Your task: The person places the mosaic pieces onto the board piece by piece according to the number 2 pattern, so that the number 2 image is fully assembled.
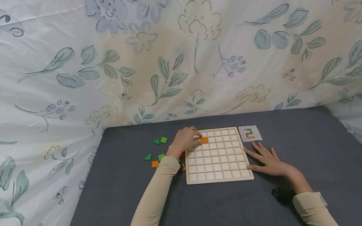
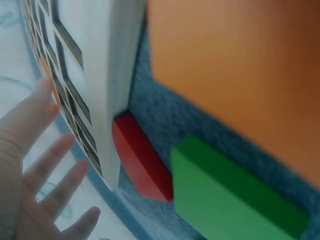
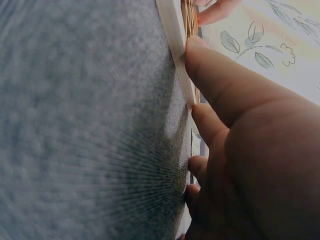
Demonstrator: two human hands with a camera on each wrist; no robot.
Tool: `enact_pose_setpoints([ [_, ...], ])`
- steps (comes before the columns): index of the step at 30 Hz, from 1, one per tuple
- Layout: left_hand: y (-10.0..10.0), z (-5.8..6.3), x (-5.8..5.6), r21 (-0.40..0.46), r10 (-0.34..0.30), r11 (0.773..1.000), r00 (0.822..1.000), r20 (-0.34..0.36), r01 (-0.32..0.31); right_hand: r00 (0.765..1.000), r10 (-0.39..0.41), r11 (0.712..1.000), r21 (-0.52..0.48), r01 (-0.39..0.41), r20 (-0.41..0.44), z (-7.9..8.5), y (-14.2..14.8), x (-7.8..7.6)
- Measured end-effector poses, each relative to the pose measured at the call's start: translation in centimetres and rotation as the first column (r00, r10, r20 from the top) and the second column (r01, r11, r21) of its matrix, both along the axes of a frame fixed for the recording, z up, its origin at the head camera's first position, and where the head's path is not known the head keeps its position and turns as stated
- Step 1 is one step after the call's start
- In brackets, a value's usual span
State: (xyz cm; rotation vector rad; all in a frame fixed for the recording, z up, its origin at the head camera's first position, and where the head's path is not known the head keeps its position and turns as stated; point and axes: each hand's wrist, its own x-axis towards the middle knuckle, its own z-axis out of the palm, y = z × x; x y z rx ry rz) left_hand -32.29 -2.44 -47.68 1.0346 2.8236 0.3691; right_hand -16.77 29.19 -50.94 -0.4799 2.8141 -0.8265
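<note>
A pale wooden board (image 1: pixel 220 181) with a grid of square cells lies on the dark cloth. One orange square tile (image 1: pixel 204 139) sits in an upper cell near its left side. My left hand (image 1: pixel 185 140) reaches over the board's upper left corner, fingertips right at this tile; in the left wrist view its other fingers (image 2: pixel 57 185) are spread and fairly straight. At the board's right edge rests my right hand (image 1: pixel 267 160), fingers spread, thumb and index finger touching the rim. The right wrist view shows the thumb (image 3: pixel 220 75) against the board's side (image 3: pixel 175 50).
Left of the board lie several loose tiles, among them a green piece (image 1: pixel 148 157), a light green square (image 1: pixel 163 139) and an orange square (image 1: pixel 155 164). A red tile (image 2: pixel 140 160) lies against the board's side. A printed pattern card (image 1: pixel 250 133) lies beyond my right hand.
</note>
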Motion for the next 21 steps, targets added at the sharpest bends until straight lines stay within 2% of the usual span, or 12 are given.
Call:
enact_pose_setpoints([
  [10, -1.3, 0.0, -0.4, -0.019, 0.023, 1.0, 1.0, -0.007, -0.023, 1.0, -0.005, 1.0, 0.009, 0.005, 0.006, -0.1, 0.1, 0.0],
  [21, -3.3, 0.4, -0.4, 0.022, 0.056, 0.998, 0.998, -0.023, -0.056, 1.0, -0.003, 1.0, -0.02, 0.003, -0.013, -0.1, 0.1, 0.1],
])
